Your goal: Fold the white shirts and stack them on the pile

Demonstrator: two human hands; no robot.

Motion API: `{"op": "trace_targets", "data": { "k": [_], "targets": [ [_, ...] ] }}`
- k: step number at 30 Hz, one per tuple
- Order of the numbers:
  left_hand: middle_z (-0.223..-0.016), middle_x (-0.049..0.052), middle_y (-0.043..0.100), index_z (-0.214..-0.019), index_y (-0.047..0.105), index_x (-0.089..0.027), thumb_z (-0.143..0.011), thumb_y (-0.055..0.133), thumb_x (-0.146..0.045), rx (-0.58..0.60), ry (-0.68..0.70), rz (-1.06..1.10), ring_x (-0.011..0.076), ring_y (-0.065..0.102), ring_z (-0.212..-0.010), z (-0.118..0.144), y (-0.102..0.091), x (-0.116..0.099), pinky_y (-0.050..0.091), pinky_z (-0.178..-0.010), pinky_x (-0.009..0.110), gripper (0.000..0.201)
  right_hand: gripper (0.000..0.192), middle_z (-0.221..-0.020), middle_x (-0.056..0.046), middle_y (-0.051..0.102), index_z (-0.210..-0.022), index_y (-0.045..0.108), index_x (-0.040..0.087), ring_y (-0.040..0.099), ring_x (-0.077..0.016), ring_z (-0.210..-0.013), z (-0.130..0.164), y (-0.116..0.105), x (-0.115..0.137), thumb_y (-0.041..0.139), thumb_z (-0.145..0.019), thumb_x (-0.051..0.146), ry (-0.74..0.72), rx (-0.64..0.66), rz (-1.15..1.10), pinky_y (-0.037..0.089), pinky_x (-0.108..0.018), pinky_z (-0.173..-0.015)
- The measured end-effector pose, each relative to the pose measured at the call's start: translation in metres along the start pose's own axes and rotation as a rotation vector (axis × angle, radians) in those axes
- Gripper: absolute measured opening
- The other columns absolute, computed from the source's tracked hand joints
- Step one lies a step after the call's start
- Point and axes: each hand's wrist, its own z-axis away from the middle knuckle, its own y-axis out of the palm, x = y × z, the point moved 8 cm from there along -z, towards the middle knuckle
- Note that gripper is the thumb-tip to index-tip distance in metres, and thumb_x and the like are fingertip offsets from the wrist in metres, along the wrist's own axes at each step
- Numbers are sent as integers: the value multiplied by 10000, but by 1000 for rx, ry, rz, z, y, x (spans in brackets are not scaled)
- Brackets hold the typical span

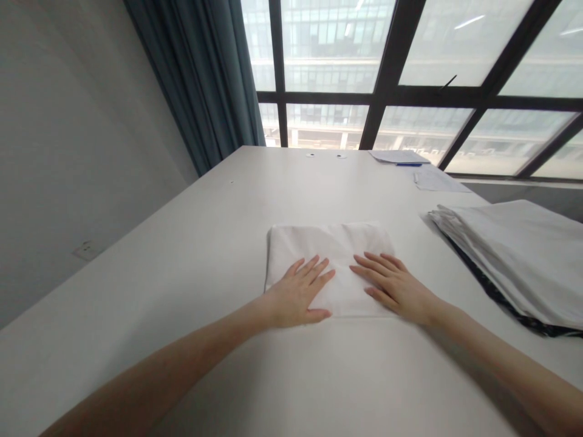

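A folded white cloth (334, 240) lies flat on the white table (282, 364) in front of me, roughly rectangular with a few soft creases. My left hand (298, 294) rests palm down on its left part, fingers spread. On the right part lies my right hand (392, 282), also palm down with the fingers stretched out and apart. Neither hand grips the fabric. Whatever is under the palms is hidden.
To the right sits a stack of white folded fabric (519, 255) with a dark patterned layer beneath. Papers (398, 156) and a blue pen (409, 164) lie at the far right. A wall, a blue curtain (204, 79) and windows border the table.
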Motion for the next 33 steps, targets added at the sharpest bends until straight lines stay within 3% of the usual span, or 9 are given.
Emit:
{"op": "trace_targets", "data": {
  "k": [3,5,6,10,14,18,21,24,33],
  "targets": [
    [-1596,177,126,-1507,226,-124,-847,554,-605,71,-11,-4,312,40,-1480,6,3,-7,79,-1183,499,880,320,-1043,-68,743,-1084,706,226,675,-220,-985,-10,-21,5,429,-983,353,-7,23,33,310,-504,-1084],
    [-1599,177,95,-1516,195,-114,-840,510,-667,101,-6,2,309,13,-1481,10,5,-13,56,-1185,494,928,375,-743,-34,743,-820,727,211,691,-172,-724,-24,-33,5,410,-993,309,16,1,68,339,-456,-1069],
    [-1599,177,88,-1517,190,-110,-844,475,-695,108,-4,9,310,6,-1481,12,5,-15,49,-1185,496,936,383,-716,-32,737,-782,718,207,687,-165,-700,-32,-37,5,410,-993,292,24,-34,78,359,-429,-1056],
    [-1595,186,103,-1515,192,-96,-886,334,-718,103,4,52,312,19,-1480,20,3,-24,55,-1182,513,896,292,-1193,-64,692,-1128,671,191,599,-206,-1157,-60,-32,4,428,-973,234,23,-202,53,365,-400,-1059],
    [-1566,157,263,-1477,307,-122,-966,277,-600,44,1,85,279,168,-1468,20,-7,-24,126,-1181,490,700,433,-1460,-56,483,-1390,493,183,371,-259,-1381,-72,8,0,377,-990,300,101,-123,54,292,-477,-1116],
    [-1453,80,487,-1371,470,-178,-1028,237,-344,-140,-50,54,173,377,-1382,0,-24,1,236,-1162,373,447,497,-1524,-40,382,-1480,371,196,302,-261,-1418,-71,30,0,280,-1015,347,148,1,56,254,-499,-1136],
    [-1532,122,360,-1425,407,-160,-998,361,-365,-248,-117,-117,246,269,-1438,-17,-30,27,209,-1166,454,476,506,-1547,-20,336,-1501,330,235,269,-261,-1431,-71,29,0,260,-1017,365,162,25,77,238,-495,-1143],
    [-1576,136,253,-1482,320,-186,-975,410,-445,-232,-165,-236,305,185,-1461,-25,-25,47,157,-1162,530,576,506,-1558,-10,312,-1505,320,275,245,-272,-1439,-70,28,-2,254,-1017,389,182,35,106,224,-501,-1144],
    [-1569,136,269,-1487,308,-169,-974,359,-520,-185,-159,-186,267,196,-1463,-9,-16,61,141,-1175,468,623,627,-1555,-49,318,-1491,359,228,265,-293,-1430,-57,26,-25,257,-976,572,364,25,201,204,-512,-1144]
  ]
}}
